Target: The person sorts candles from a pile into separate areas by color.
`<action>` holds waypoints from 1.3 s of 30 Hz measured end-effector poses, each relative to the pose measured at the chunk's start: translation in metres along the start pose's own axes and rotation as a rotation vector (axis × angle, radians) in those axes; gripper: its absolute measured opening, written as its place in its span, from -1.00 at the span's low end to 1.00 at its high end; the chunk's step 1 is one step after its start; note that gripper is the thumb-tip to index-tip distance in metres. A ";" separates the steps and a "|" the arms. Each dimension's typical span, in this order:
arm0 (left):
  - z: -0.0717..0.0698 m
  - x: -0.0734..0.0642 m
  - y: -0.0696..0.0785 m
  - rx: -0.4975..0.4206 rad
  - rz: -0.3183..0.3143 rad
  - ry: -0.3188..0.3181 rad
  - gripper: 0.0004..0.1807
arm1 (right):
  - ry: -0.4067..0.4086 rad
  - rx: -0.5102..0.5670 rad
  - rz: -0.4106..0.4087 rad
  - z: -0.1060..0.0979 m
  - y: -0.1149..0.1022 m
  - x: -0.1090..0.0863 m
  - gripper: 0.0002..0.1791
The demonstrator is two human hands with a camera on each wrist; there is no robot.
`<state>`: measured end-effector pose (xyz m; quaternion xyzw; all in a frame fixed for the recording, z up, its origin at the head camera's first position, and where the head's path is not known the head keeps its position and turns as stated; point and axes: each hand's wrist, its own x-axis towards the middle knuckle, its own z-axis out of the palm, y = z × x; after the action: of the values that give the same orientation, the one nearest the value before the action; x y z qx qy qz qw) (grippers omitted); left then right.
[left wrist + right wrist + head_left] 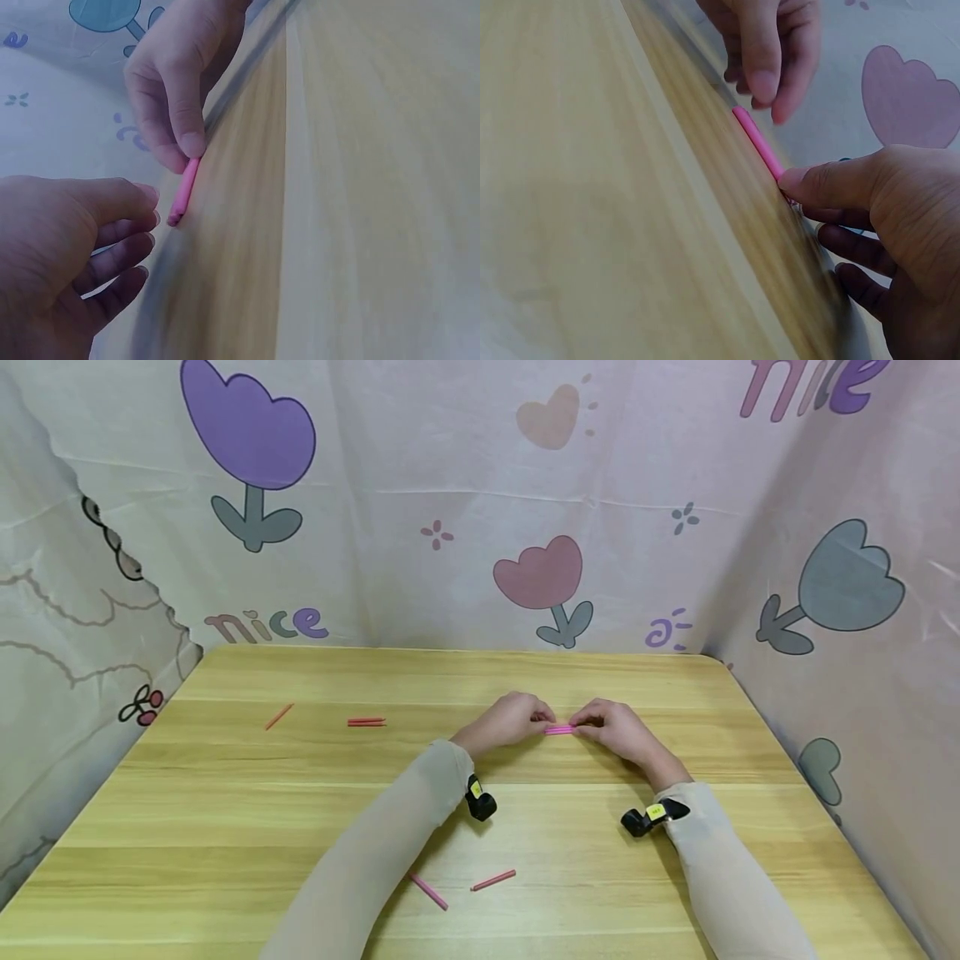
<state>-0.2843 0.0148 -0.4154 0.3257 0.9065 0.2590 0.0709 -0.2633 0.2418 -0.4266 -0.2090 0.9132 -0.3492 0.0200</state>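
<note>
Two short pink colored pencils (559, 730) lie side by side on the far half of the table, right of its middle. My right hand (615, 727) pinches their right end between thumb and forefinger. At the left end is my left hand (513, 720), its fingers loosely bent. In the left wrist view a small gap shows between the left fingertips (148, 196) and the pink pencil ends (176, 217). The right wrist view shows the right thumb pressed to the near end of the pink pencils (757, 142), with the left hand (769, 56) just past the other end.
Two orange-red pencils (367, 722) lie together left of the hands, and a single orange one (280, 717) slants farther left. Near the front lie a pink pencil (429, 892), partly behind the left sleeve, and a reddish one (493, 881). A patterned cloth (420, 443) hangs behind the table.
</note>
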 end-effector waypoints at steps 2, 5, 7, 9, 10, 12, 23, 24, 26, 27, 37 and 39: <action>-0.003 -0.004 0.001 0.002 0.003 -0.001 -0.83 | 0.000 -0.005 -0.005 0.000 0.000 0.000 -0.84; -0.007 -0.011 0.003 0.011 0.022 -0.002 -0.84 | 0.000 -0.008 -0.004 0.000 0.000 0.000 -0.84; -0.009 -0.016 0.004 0.016 0.040 -0.008 -0.83 | 0.002 -0.004 0.000 0.000 0.000 0.000 -0.84; -0.012 -0.022 0.007 0.029 0.066 -0.022 -0.82 | 0.002 0.001 0.002 -0.001 -0.002 0.000 -0.83; -0.013 -0.025 0.008 0.037 0.082 -0.030 -0.81 | 0.002 0.003 0.001 -0.001 -0.002 0.000 -0.83; -0.014 -0.030 0.010 0.052 0.110 -0.039 -0.80 | 0.001 0.007 0.002 -0.001 -0.002 0.000 -0.83; -0.016 -0.059 0.020 0.136 0.266 -0.041 -0.78 | 0.020 -0.005 -0.041 0.001 -0.003 0.000 -0.80; -0.016 -0.062 0.021 0.136 0.281 -0.036 -0.79 | 0.022 -0.009 -0.046 0.001 -0.002 0.000 -0.79; -0.015 -0.067 0.022 0.142 0.311 -0.025 -0.79 | 0.023 -0.016 -0.056 0.002 -0.003 0.000 -0.77; -0.015 -0.070 0.022 0.146 0.330 -0.019 -0.80 | 0.023 -0.014 -0.056 0.003 -0.004 0.001 -0.76; -0.009 -0.095 0.025 0.168 0.367 -0.016 -0.79 | 0.030 -0.026 -0.075 0.009 -0.007 0.002 -0.79; -0.009 -0.100 0.026 0.177 0.366 -0.019 -0.79 | 0.034 -0.037 -0.082 0.010 -0.008 0.002 -0.78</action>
<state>-0.1948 -0.0350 -0.3984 0.4926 0.8506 0.1837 0.0022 -0.2607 0.2299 -0.4289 -0.2405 0.9104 -0.3364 -0.0135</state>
